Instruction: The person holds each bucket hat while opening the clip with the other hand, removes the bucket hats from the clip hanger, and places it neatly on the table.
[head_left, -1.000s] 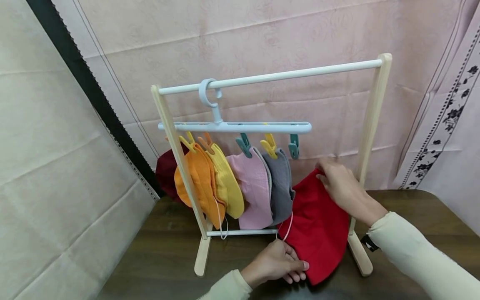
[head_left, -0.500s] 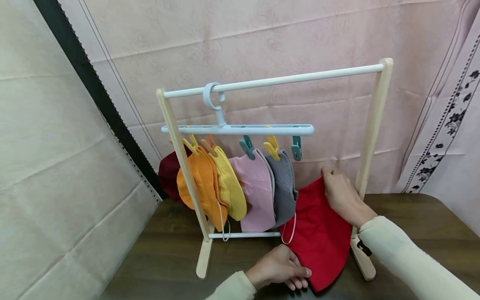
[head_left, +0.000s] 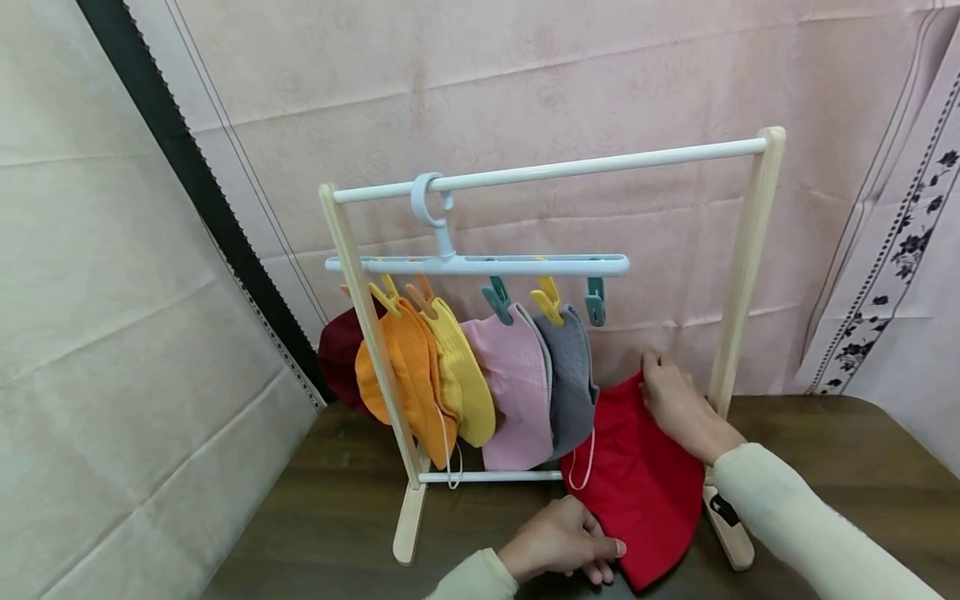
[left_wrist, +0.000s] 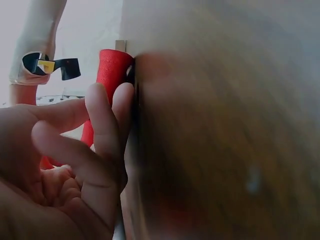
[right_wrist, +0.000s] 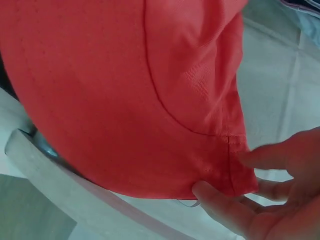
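A red cloth hat (head_left: 637,487) with a white elastic cord stands on edge, low at the rack's right side. My right hand (head_left: 678,408) pinches its upper corner; in the right wrist view thumb and fingers grip the stitched end of the hat (right_wrist: 110,110). Lower down, my left hand (head_left: 558,540) pinches the bottom edge between thumb and fingers, close to the tabletop. The left wrist view shows the hat (left_wrist: 112,67) end-on beyond the left fingers. Above, a teal clothespin (head_left: 596,302) hangs with nothing in it.
A pale blue hanger (head_left: 517,265) hooks over the rack's top bar (head_left: 600,164). Clothespins hold several hats on it, including a grey hat (head_left: 570,375), a pink hat (head_left: 513,392) and a yellow hat (head_left: 465,375). The rack's right post (head_left: 746,275) stands beside my right hand.
My right hand has lowered the hat's upper corner slightly. The left hand keeps its grip almost in place. The whole head view has shifted a little, so the rack appears lower.
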